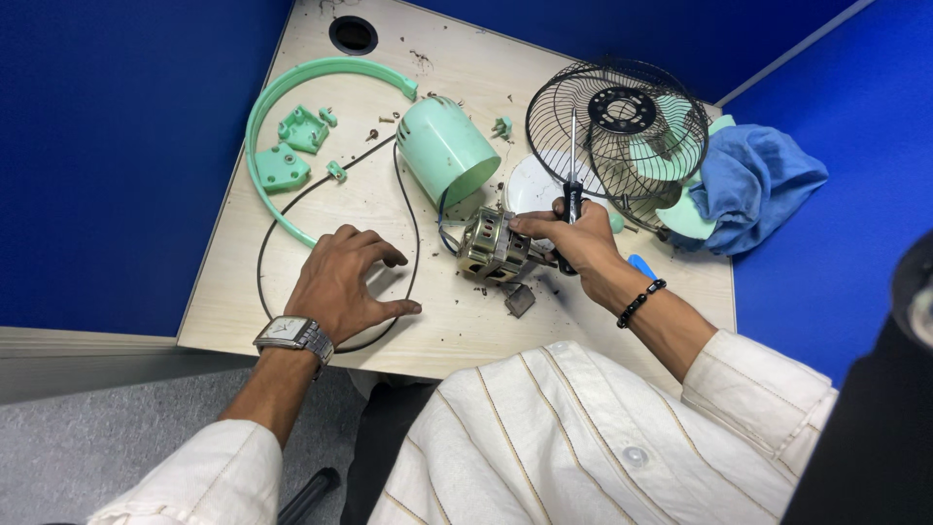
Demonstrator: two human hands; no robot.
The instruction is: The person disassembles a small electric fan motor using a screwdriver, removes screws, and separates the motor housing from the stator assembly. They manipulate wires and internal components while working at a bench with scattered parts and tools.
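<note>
We see the right hand [573,238] closed around the black handle of a screwdriver [571,185], whose thin shaft points up and away across the table [243,292]. The fingertips of that same hand also press on the top of a small metal fan motor [494,248], which sits near the middle of the table, just in front of the person's chest. A dark bead bracelet [639,301] circles the right wrist.

The left hand [345,277] rests on the tabletop with its fingers spread and slightly curled, holding nothing, well apart from the motor. It lies over a black cord [413,209] that loops across the table and runs back toward the motor. A silver wristwatch [293,335] sits on that wrist.

Behind the motor lies a mint-green cylindrical housing [445,148] on its side, open end toward us. To the left are a curved green ring piece [292,87] and 2 small green brackets [292,146] inside its arc. To the right stands a black wire fan guard [617,131], tilted, with green blades [671,146] behind it (only partly visible through the wires). A blue cloth [758,185] is bunched at the table's right edge, touching the guard. A small dark block [520,301] lies just in front of the motor, and crumbs of dirt are scattered about.
</note>
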